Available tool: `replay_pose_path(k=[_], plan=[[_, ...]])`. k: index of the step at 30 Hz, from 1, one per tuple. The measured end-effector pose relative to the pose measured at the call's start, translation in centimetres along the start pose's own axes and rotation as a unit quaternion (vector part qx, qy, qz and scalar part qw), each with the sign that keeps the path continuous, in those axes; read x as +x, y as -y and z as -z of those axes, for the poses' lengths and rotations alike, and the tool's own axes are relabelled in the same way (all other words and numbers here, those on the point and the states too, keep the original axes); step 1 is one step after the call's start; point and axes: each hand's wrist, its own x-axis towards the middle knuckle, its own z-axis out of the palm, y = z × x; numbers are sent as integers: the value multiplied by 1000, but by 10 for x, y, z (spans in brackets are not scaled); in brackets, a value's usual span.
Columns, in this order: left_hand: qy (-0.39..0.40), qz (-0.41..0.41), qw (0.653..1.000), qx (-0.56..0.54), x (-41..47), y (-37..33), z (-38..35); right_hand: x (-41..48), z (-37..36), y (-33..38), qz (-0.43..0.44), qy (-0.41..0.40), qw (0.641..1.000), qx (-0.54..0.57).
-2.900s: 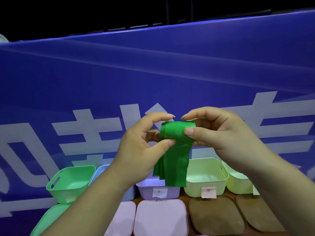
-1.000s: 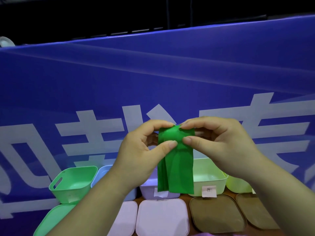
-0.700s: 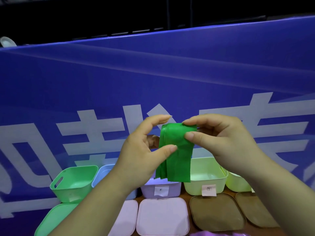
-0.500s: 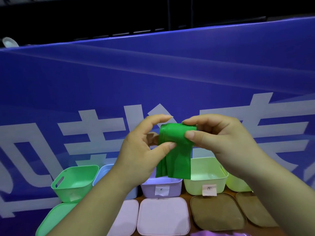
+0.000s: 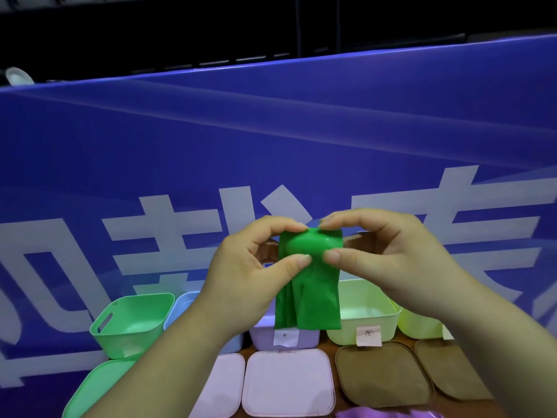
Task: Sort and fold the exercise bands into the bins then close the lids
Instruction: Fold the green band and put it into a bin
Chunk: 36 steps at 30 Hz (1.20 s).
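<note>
The left hand (image 5: 250, 267) and right hand (image 5: 391, 260) pinch the top of the folded green stretchy exercise band (image 5: 310, 297) hanging above the lilac plastic bin (image 5: 310, 339); square its layers before halving it.

A large blue banner (image 5: 271, 140) is stretched across most of the view, and big white characters (image 5: 180, 236) (cut off at both side edges) are printed on its lower half. Above it a dark backdrop (image 5: 211, 25) is seen, with a small pale rounded object (image 5: 16, 76) at the far left. A strip of brown tabletop (image 5: 328, 350) is glimpsed below.
</note>
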Motion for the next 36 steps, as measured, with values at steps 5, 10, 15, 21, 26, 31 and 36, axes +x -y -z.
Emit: replay_pose_path(k=[5,10,15,21,26,31,36], plan=[[-1,3,1000,3,-3,0,-3,-3,-2,-4,31,-42,998,-45],[18,18,1000,-9,-5,-1,-7,-6,2,-3,14,-77,997,-21],[18,19,999,-29,-4,0,-13,-8,6,-4,-4,-88,996,25],[9,-3,999,38,1,0,-16,-11,7,-5,-34,-78,989,121],[9,-33,998,56,3,-2,-17,-9,9,-7,-50,-64,987,139],[13,-20,998,56,0,2,-17,-8,13,-8,-51,-36,994,88],[10,8,1000,4,1,3,-18,-9,11,-11,-3,-22,1000,1]])
